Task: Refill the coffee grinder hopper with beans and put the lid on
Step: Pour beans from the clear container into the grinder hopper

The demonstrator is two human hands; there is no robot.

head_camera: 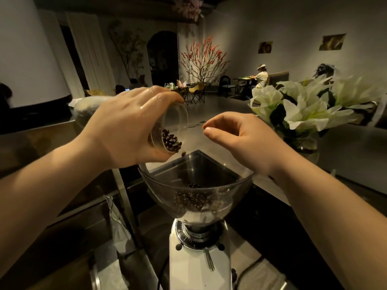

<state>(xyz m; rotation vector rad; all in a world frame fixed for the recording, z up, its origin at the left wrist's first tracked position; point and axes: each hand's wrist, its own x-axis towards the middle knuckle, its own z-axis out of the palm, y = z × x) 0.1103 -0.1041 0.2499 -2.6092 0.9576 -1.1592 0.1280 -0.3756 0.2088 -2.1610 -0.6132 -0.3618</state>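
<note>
Above the open mouth of the clear, funnel-shaped plastic hopper (195, 185), the left hand (127, 126) grips a small transparent plastic cup (172, 128), fingers and thumb curled round its wall, tilted so its rim points down and to the right; dark roasted coffee beans (171, 141) lie heaped at the cup's lower lip, and one single bean (183, 153) hangs in the air just under the rim, over the hopper; the right hand (240, 139) hovers beside the cup on the far right side of the hopper, holding nothing, its fingers loosely curled with thumb and forefinger tips close together but apart; a shallow layer of brown beans in the hopper (194, 200) sits at the narrow bottom of the funnel; the hopper stands uncovered on the white coffee grinder body (194, 266), with a black numbered adjustment ring (188, 237) at its neck and a thin metal lever (209, 259) on the front; the grinder rests on a dark counter (268, 218); to the right, well apart from the hands, stands a round glass vase of white lilies (303, 107); far behind, a seated person (260, 77) is at a table, near a tall branch arrangement with red blossoms (202, 57); I cannot tell where the hopper's lid is.
</note>
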